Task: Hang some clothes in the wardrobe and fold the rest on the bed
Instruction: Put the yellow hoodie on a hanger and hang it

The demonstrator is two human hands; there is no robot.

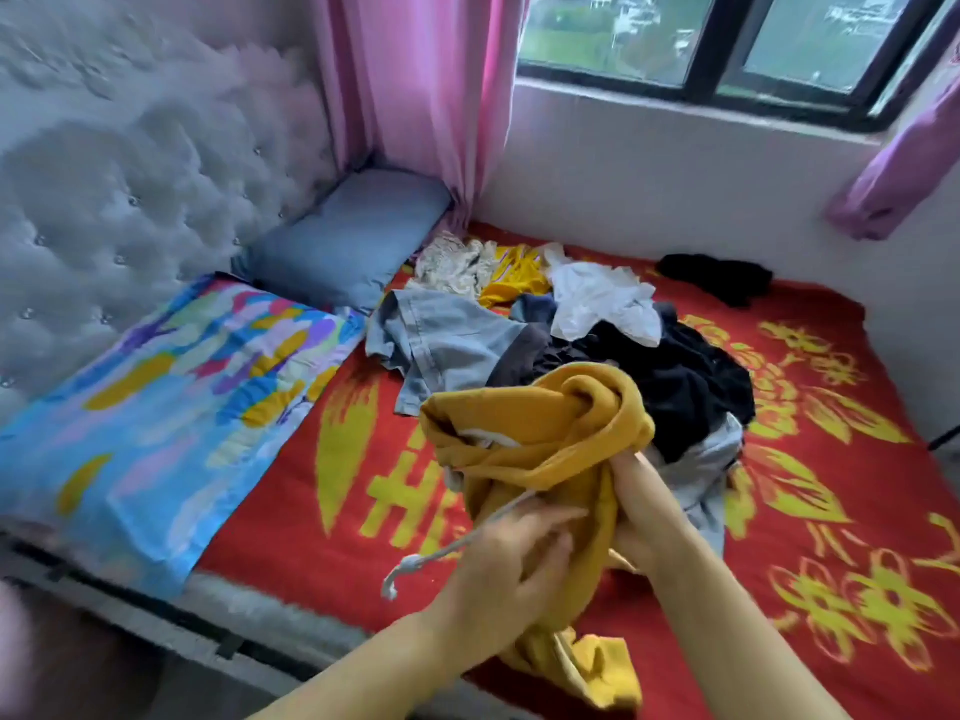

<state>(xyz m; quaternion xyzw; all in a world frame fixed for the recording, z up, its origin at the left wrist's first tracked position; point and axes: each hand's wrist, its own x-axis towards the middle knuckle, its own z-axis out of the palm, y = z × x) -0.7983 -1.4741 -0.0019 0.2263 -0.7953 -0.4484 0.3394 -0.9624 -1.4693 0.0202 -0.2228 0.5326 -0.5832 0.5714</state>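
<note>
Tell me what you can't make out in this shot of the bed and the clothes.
Head view only:
- Right hand: its fingers are buried in the mustard-yellow hooded sweatshirt.
- The sweatshirt's shape: bunched, so sleeves and front can't be told apart.
- The dark clothes in the heap: tangled, with a white shirt lying over them; count unclear.
- The wardrobe: out of frame.
- Bottom-left corner: blurred.
</note>
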